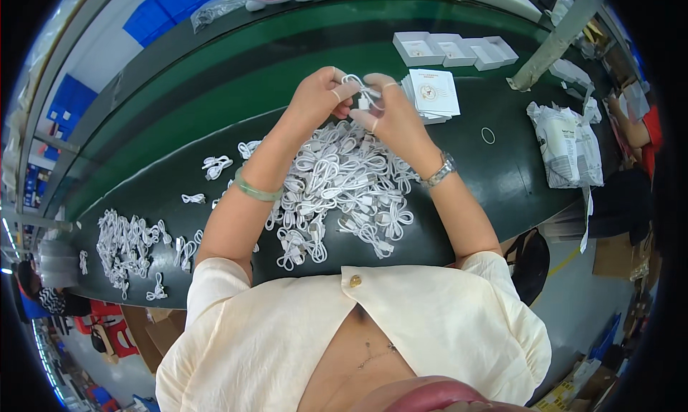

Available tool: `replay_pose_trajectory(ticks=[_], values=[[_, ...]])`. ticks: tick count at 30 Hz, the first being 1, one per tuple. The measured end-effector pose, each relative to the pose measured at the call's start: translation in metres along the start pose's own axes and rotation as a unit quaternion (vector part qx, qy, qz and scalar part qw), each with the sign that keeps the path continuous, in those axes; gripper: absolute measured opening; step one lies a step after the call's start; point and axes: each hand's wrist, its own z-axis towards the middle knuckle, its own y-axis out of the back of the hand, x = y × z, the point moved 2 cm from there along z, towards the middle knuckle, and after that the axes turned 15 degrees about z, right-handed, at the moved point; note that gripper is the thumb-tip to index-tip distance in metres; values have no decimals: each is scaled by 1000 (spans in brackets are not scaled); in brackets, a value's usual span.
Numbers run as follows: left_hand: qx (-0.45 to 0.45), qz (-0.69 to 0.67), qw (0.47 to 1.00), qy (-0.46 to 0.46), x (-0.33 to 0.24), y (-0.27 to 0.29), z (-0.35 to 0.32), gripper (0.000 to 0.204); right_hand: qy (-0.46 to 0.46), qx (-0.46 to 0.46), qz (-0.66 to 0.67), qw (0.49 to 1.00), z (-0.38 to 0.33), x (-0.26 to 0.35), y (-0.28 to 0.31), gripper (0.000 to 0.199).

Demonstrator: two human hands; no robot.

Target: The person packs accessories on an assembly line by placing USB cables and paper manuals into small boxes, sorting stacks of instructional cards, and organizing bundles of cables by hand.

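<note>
A coiled white cable (pixel 364 97) is held up between my two hands, above the far end of a big heap of bundled white cables (pixel 337 175). My left hand (pixel 326 93), with pale finger covers on some fingertips, pinches the cable's loop from the left. From the right, the covered fingers of my right hand (pixel 390 111) close on the same bundle near its plug. A green bangle (pixel 256 188) sits on my left forearm and a metal watch (pixel 439 170) on my right wrist. Beside my right hand lies a stack of white printed cards (pixel 433 94).
Open white boxes (pixel 455 51) stand in a row at the far right. A smaller cable pile (pixel 123 246) lies left on the dark green table (pixel 502 161). A white plastic bag (pixel 566 145), a post (pixel 555 39) and another person's arm (pixel 631 125) are at right.
</note>
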Motion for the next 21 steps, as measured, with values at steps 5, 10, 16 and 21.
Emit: replay_pose_trajectory(ticks=[5, 10, 16, 21], values=[[28, 3, 1000, -2, -2, -8, 8, 19, 13, 5, -84, 996, 1, -8, 4, 31], [1, 52, 998, -38, 7, -16, 12, 19, 22, 38, -131, 990, 1, -14, 1, 24], [41, -38, 997, -56, 14, -11, 10, 16, -1, 53, 21, 998, 2, -9, -1, 26], [74, -73, 990, -94, 18, -10, 5, 12, -231, 85, 238, 939, 4, -17, 7, 28]])
